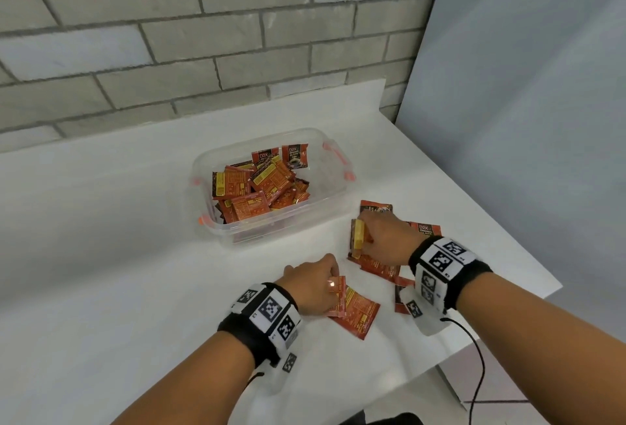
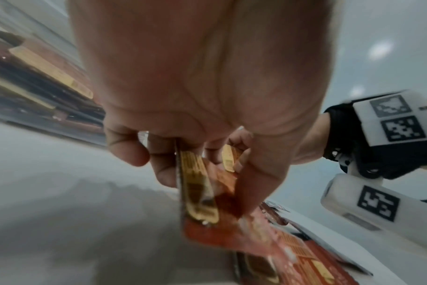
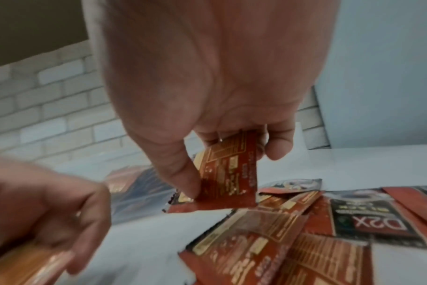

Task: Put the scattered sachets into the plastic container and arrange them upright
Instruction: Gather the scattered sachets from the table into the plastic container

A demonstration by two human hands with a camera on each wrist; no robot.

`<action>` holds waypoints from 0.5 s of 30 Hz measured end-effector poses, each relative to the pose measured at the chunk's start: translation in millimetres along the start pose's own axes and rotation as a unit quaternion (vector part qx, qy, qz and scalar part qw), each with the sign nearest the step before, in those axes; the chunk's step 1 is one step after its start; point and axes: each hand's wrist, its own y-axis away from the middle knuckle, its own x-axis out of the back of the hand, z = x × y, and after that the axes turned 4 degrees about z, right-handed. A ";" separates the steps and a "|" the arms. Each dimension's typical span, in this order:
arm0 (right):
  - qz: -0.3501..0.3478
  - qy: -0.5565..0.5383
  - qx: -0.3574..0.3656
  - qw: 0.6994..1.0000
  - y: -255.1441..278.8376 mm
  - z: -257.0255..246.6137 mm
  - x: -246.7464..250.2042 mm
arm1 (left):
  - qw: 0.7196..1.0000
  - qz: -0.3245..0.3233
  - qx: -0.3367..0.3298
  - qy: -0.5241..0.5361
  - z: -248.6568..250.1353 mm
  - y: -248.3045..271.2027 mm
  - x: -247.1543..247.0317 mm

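Observation:
A clear plastic container [image 1: 333,197] with orange clips stands mid-table, holding a jumbled pile of red sachets [image 1: 261,184]; two lean upright at its far wall. My left hand [image 1: 316,280] pinches red sachets [image 2: 197,194] between thumb and fingers, just above another sachet lying flat [image 1: 357,316]. To the right, my right hand [image 1: 382,238] grips a sachet on edge [image 3: 228,171] between thumb and fingers, over a loose heap of sachets [image 3: 305,231] on the table. More sachets [image 1: 376,207] lie flat beyond and beside that hand.
The white table [image 1: 118,255] ends at a right edge [image 1: 528,255] close to the scattered sachets. A grey brick wall [image 1: 169,35] runs behind, a pale panel [image 1: 525,85] at right. A black cable [image 1: 477,373] hangs from my right wrist.

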 end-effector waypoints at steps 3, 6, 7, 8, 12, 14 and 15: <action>-0.011 0.021 -0.036 0.999 6.1 13.2 1.3 | 0.999 -0.023 -0.034 -0.018 5.4 -0.9 -7.2; -0.037 0.075 -0.053 0.995 10.6 18.5 -9.6 | 0.991 -0.033 -0.062 -0.111 12.2 -3.5 -21.1; -0.042 0.085 -0.055 0.994 11.5 18.7 -13.5 | 0.989 -0.031 -0.066 -0.129 13.3 -4.6 -24.7; -0.040 0.092 -0.057 0.993 12.1 18.4 -16.5 | 0.988 -0.025 -0.070 -0.137 14.2 -5.3 -26.5; -0.005 0.085 -0.057 0.995 10.8 16.4 -22.3 | 0.985 0.014 -0.074 -0.154 14.3 -7.8 -27.9; 0.006 0.066 -0.060 0.996 10.9 13.3 -20.6 | 0.985 0.025 -0.072 -0.155 14.7 -8.7 -27.5; 0.004 0.046 -0.067 0.997 11.7 11.7 -19.0 | 0.985 0.025 -0.073 -0.153 15.2 -9.2 -27.4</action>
